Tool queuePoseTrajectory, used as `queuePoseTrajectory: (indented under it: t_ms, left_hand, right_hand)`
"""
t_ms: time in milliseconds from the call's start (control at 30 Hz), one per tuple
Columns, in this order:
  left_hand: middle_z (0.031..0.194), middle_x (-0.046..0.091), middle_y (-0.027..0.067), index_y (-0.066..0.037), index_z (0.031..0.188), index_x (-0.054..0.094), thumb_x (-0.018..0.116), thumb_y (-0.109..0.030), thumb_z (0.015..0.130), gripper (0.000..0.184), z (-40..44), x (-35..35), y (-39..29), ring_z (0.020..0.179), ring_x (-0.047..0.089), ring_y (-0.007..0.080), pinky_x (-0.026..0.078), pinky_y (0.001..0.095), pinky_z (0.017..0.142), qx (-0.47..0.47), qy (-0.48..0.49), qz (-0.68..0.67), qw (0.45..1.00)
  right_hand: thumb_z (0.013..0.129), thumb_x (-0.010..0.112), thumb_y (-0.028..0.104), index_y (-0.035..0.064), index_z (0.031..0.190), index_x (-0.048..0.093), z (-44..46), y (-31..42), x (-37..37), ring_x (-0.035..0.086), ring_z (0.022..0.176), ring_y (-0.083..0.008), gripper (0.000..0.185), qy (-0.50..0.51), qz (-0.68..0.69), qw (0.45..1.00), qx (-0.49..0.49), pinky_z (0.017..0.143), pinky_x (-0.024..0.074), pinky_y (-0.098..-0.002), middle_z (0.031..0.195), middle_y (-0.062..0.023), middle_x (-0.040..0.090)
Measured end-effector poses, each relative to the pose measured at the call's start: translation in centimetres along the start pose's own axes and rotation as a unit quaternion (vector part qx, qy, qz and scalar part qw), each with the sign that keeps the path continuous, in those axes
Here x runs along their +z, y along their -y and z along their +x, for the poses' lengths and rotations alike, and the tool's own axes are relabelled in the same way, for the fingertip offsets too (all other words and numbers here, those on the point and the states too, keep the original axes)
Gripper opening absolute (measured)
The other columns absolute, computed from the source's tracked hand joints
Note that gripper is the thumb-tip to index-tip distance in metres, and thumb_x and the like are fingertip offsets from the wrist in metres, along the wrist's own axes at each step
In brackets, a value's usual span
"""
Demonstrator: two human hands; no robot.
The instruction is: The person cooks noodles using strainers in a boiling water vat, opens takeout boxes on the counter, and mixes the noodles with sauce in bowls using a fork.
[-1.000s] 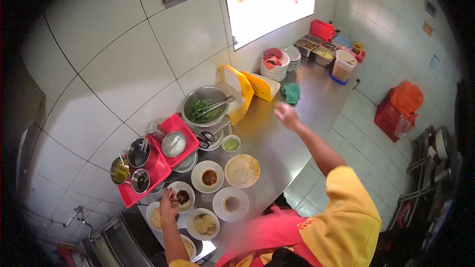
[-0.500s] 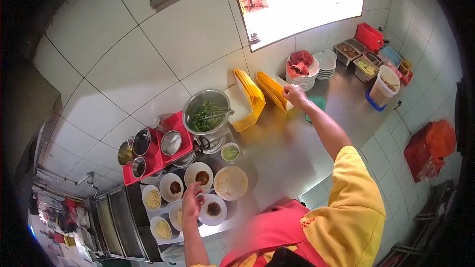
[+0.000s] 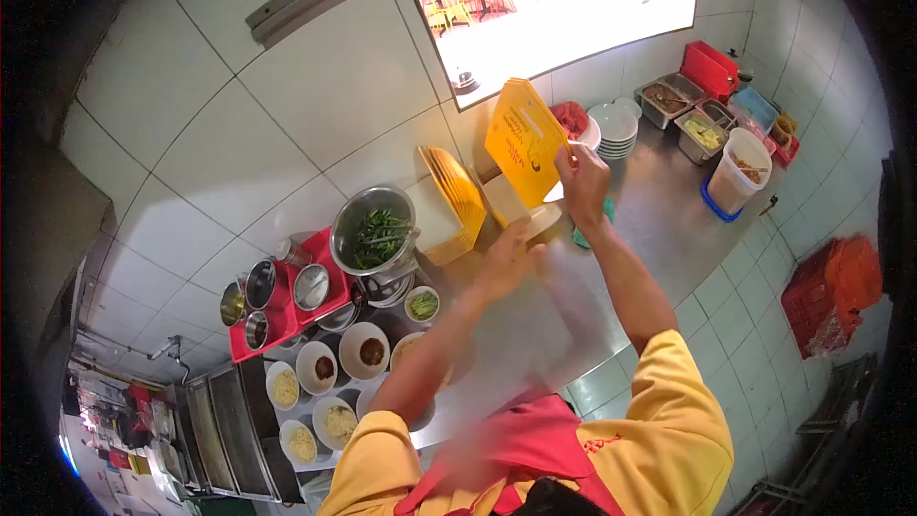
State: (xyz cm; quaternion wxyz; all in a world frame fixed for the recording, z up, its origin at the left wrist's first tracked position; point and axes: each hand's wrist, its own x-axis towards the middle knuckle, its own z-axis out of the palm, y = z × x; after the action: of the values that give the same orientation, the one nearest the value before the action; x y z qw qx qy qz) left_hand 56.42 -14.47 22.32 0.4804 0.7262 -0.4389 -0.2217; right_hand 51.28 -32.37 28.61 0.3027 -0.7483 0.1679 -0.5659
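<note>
My right hand (image 3: 585, 180) is closed on the edge of a yellow printed carton (image 3: 525, 141), whose lid stands upright above the steel counter. Below the carton my left hand (image 3: 508, 258) is blurred, its fingers reaching up to the carton's pale lower part. To the left stands a stack of yellow cartons (image 3: 457, 203). A green cloth (image 3: 583, 234) lies partly under my right wrist. Bowls with noodles (image 3: 334, 422) and bowls with dark sauce (image 3: 366, 352) stand at the lower left, some partly hidden by my left arm.
A steel bowl of greens (image 3: 374, 234) and a red tray (image 3: 277, 320) with metal pots stand along the wall. Stacked white plates (image 3: 614, 129), metal food containers (image 3: 700, 134) and a plastic tub (image 3: 737, 172) are at the back right. A red crate (image 3: 812, 301) sits beyond the counter.
My left hand has moved from the bowls up to the cartons. My right hand has taken hold of a carton, which now stands raised with its printed face showing.
</note>
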Motion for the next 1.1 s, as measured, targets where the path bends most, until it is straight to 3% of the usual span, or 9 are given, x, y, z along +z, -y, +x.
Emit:
queuePoseTrajectory:
  t_ms: [167,300,400,500,600,667,800,900,1100]
  left_hand:
    - [0.145,0.026,0.0267,0.001,0.146,0.011,0.076,-0.027,0.076,0.099,-1.0,2.6,-6.1,0.135,0.028,0.0403,0.032,0.0441,0.107,0.149,-0.129,0.184,0.963]
    - [0.148,0.018,0.0247,-0.001,0.146,0.006,0.079,-0.019,0.073,0.106,-5.3,4.6,-2.6,0.136,0.026,0.0399,0.035,0.0452,0.106,0.108,-0.069,0.060,0.990]
    - [0.148,0.020,0.0206,-0.002,0.147,0.005,0.079,-0.020,0.074,0.105,-10.2,6.4,1.5,0.137,0.026,0.0331,0.040,0.0410,0.103,-0.050,0.071,-0.188,0.978]
    - [0.140,0.036,0.0179,-0.003,0.146,0.015,0.076,-0.018,0.077,0.093,-13.8,7.5,5.2,0.132,0.035,0.0252,0.045,0.0342,0.096,-0.121,0.077,-0.273,0.951]
    - [0.118,0.056,0.0151,-0.001,0.135,0.037,0.070,-0.021,0.084,0.064,-15.6,6.9,7.3,0.114,0.053,0.0213,0.049,0.0329,0.084,-0.096,0.095,-0.146,0.980]
    - [0.082,0.064,0.0074,0.001,0.099,0.061,0.060,-0.026,0.090,0.028,-16.0,6.6,7.3,0.082,0.062,0.0165,0.048,0.0339,0.067,-0.146,0.015,-0.049,0.988]
    - [0.060,0.058,0.0180,0.007,0.076,0.059,0.051,-0.032,0.095,0.044,-15.6,8.0,10.3,0.055,0.056,0.0273,0.042,0.0398,0.055,-0.167,-0.092,-0.029,0.981]
    - [0.056,0.057,0.0159,0.007,0.074,0.059,0.052,-0.030,0.094,0.043,-14.9,8.0,9.7,0.051,0.053,0.0236,0.041,0.0405,0.052,-0.131,-0.201,-0.022,0.971]
    - [0.066,0.060,0.0108,0.005,0.083,0.060,0.053,-0.031,0.094,0.039,-15.1,6.1,9.6,0.063,0.053,0.0141,0.042,0.0370,0.058,-0.190,-0.115,-0.036,0.974]
  right_hand:
    - [0.087,0.063,0.017,-0.0015,0.079,0.059,-3.7,5.5,-6.4,0.056,0.056,-0.0152,0.020,0.072,0.042,0.994,0.068,0.051,0.0456,-0.0286,0.070,-0.0114,0.059]
    - [0.091,0.061,0.024,0.0004,0.075,0.052,-10.0,5.8,-7.9,0.048,0.056,-0.0085,0.029,0.176,0.185,0.953,0.160,0.050,0.0427,-0.0256,0.064,-0.0038,0.050]
    - [0.098,0.050,0.033,0.0039,0.080,0.048,-15.9,4.3,-7.1,0.040,0.063,-0.0046,0.035,0.201,0.292,0.891,0.284,0.054,0.0383,-0.0227,0.068,0.0032,0.043]
    - [0.099,0.049,0.031,0.0055,0.081,0.047,-20.5,3.0,-6.4,0.039,0.068,-0.0053,0.031,0.223,0.306,0.840,0.388,0.059,0.0365,-0.0224,0.070,0.0032,0.042]
    - [0.094,0.055,0.019,0.0031,0.085,0.048,-19.6,4.8,-8.3,0.042,0.067,-0.0077,0.020,0.218,0.168,0.906,0.322,0.058,0.0394,-0.0266,0.070,-0.0018,0.047]
    - [0.091,0.055,0.013,0.0013,0.089,0.051,-17.0,5.0,-10.0,0.047,0.066,-0.0112,0.012,0.149,0.092,0.950,0.260,0.058,0.0412,-0.0301,0.071,-0.0057,0.052]
    - [0.091,0.052,0.016,0.0017,0.087,0.048,-10.7,3.1,-14.4,0.061,0.064,-0.0222,0.016,0.076,-0.042,0.968,0.235,0.053,0.0456,-0.0348,0.068,-0.0146,0.056]
    - [0.091,0.052,0.016,0.0019,0.086,0.047,-6.7,0.2,-15.9,0.062,0.065,-0.0270,0.015,0.061,-0.074,0.960,0.262,0.054,0.0465,-0.0379,0.071,-0.0171,0.057]
    - [0.093,0.053,0.029,0.0016,0.089,0.049,-7.7,-12.5,-11.3,0.060,0.069,-0.0383,0.028,-0.001,-0.287,0.946,0.148,0.062,0.0475,-0.0462,0.073,-0.0191,0.059]
